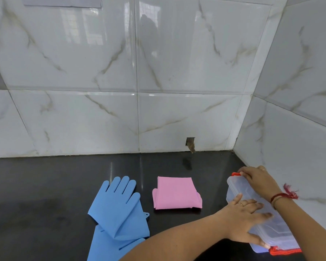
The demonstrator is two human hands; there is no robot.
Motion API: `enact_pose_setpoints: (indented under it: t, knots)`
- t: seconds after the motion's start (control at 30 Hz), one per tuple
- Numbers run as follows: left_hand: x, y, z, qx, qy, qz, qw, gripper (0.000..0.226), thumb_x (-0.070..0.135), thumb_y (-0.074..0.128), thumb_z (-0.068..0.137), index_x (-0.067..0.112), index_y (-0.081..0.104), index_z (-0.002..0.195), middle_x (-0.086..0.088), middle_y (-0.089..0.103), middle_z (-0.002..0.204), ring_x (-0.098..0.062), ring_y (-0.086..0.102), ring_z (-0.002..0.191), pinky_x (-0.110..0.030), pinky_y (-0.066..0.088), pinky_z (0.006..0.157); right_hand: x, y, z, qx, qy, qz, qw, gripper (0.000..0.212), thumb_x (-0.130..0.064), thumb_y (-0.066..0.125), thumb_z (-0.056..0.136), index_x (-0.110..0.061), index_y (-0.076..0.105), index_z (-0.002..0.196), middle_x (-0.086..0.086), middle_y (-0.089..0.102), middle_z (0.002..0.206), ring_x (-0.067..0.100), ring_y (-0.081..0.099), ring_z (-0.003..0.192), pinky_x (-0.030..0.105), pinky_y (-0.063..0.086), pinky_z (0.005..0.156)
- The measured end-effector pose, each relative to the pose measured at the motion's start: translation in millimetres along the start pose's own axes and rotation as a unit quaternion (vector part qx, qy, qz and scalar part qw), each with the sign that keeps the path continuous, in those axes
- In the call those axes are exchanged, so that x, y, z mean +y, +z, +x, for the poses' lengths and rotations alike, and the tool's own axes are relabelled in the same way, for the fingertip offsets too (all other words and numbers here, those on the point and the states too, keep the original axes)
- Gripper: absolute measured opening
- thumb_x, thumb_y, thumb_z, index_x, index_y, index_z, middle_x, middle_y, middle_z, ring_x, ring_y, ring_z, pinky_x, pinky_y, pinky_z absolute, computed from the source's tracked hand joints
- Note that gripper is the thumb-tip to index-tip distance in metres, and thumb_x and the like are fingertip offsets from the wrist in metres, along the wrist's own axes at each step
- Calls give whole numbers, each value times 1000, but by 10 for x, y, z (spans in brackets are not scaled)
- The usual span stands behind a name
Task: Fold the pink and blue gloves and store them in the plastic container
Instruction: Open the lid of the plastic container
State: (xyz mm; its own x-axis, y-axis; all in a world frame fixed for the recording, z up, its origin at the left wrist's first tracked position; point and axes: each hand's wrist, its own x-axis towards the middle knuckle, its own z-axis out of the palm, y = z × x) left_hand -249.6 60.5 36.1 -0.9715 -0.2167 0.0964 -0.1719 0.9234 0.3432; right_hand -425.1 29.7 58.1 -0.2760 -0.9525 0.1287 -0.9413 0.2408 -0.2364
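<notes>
The pink gloves (176, 193) lie folded into a flat square on the black counter, mid-frame. To their left the blue gloves (117, 210) lie unfolded, one across the other, fingers pointing to the wall. At the right stands the clear plastic container (239, 187) with red clips, its lid on and tilted. My left hand (247, 217) reaches across and presses on the lid and near side. My right hand (258, 179) grips the far end by the red clip.
The black counter (45, 185) ends at marble-tiled walls behind and on the right, forming a corner near the container. A small broken hole (190, 145) sits low in the back wall.
</notes>
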Motion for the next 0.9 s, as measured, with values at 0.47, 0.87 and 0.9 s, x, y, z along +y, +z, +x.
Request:
enact_pose_setpoints:
  t: [0.47,0.87,0.9]
  knots:
    - [-23,51,20,19,5,-14,1000,72,33,64,90,12,27,149,-17,21,157,-33,11,146,-52,-5,118,-53,-112,281,-20,18,86,996,15,-32,61,88,-18,62,93,10,56,109,21,56,91,37,48,89]
    - [-263,222,-94,166,-5,-124,978,73,28,77,79,9,38,137,-11,36,145,-21,26,139,-35,23,113,-192,-86,72,-210,82,-73,971,86,-77,58,65,-30,36,133,9,32,140,33,30,131,44,33,107]
    - [-320,224,-132,179,-9,-123,976,67,26,75,80,11,39,135,-8,37,143,-18,29,136,-29,23,112,-200,-80,69,-207,79,-81,972,84,-76,57,66,-29,35,133,9,32,140,33,30,131,44,33,106]
